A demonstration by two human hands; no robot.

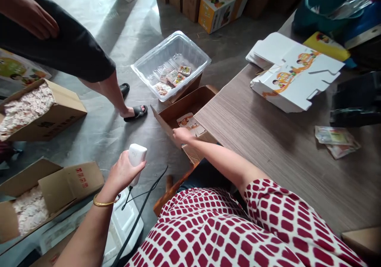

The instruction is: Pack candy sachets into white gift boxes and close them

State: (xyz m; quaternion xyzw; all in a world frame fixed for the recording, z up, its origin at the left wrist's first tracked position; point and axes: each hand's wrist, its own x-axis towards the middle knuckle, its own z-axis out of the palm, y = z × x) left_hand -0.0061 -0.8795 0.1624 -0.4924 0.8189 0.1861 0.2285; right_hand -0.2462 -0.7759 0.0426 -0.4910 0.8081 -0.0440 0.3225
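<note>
My left hand (125,169) is closed around a white block like a power bank (137,154), held over the floor. A thin black cable (129,197) hangs from its lower end. My right hand (183,135) reaches down past the table corner with curled fingers, at the side flap of an open cardboard box (166,118). It appears to grip that flap; the fingertips are hidden. Inside the box, beside my right hand, lies a white-and-orange printed carton (190,123). Behind the box stands a clear plastic tub (171,66) with several small printed packets.
A wooden table (238,116) at right bears a stack of flat printed cartons (297,74) and loose packets (336,140). Boxes full of packets (59,112) (71,183) stand at left. A person in black slippers (135,113) stands nearby. A thick cable (139,211) runs beside me.
</note>
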